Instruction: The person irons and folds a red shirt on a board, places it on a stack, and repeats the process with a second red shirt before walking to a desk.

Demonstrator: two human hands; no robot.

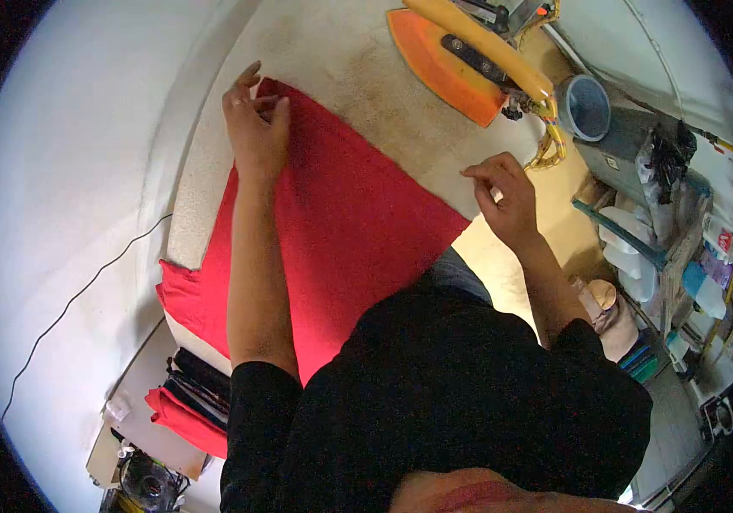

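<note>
A red cloth (349, 214) lies spread flat on a beige ironing board (341, 51). My left hand (255, 120) rests at the cloth's far left corner, fingers pinching its edge. My right hand (503, 192) hovers just past the cloth's right corner, fingers curled with thumb and forefinger close together; nothing shows in it. The cloth's near end hangs off the board's edge at the lower left. An orange and yellow iron (461, 60) sits on the board beyond the cloth.
A grey-blue cup (585, 107) stands right of the iron. Shelves with bottles (691, 256) crowd the right side. Folded red and black garments (191, 398) lie stacked at the lower left. A thin black cable (76, 295) runs across the white floor at left.
</note>
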